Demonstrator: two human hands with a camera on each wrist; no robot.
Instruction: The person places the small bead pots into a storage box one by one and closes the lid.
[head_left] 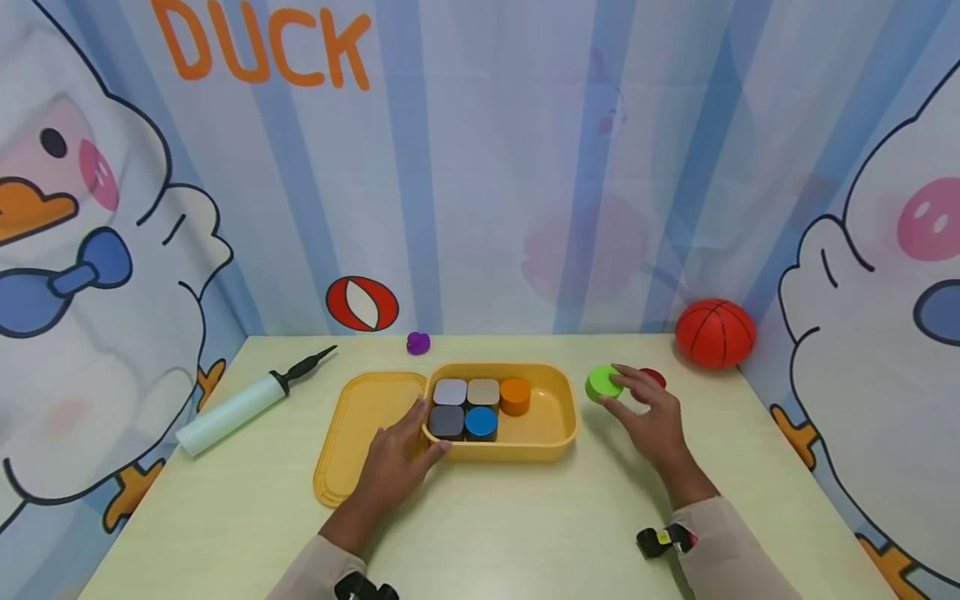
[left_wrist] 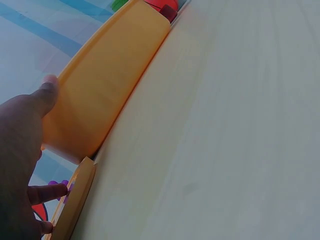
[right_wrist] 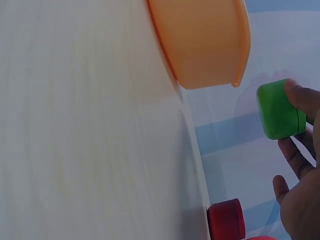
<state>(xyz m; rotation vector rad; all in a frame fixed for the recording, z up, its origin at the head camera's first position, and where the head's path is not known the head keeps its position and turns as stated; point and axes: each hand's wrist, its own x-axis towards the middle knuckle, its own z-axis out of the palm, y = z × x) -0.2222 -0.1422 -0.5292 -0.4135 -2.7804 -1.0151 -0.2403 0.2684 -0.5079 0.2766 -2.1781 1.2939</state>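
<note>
Pinching a green block [head_left: 602, 383] between thumb and fingers, a person's right hand [head_left: 651, 417] holds it above the table [head_left: 510, 533], just right of a yellow box [head_left: 502, 452]. The left hand [head_left: 393, 462], fingers spread wide, touches the box's left end beside a yellow lid [head_left: 352, 433]; inside sit a lavender block [head_left: 450, 391], dark grey block [head_left: 447, 422], beige block [head_left: 483, 391], blue block [head_left: 481, 422] and orange block [head_left: 515, 395]. Behind the right hand, a partly hidden red block [head_left: 654, 377] rests near a red ball [head_left: 716, 333].

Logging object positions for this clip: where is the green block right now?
In the head view, the green block is pinched in the right hand, raised off the table just right of the yellow box.
</note>
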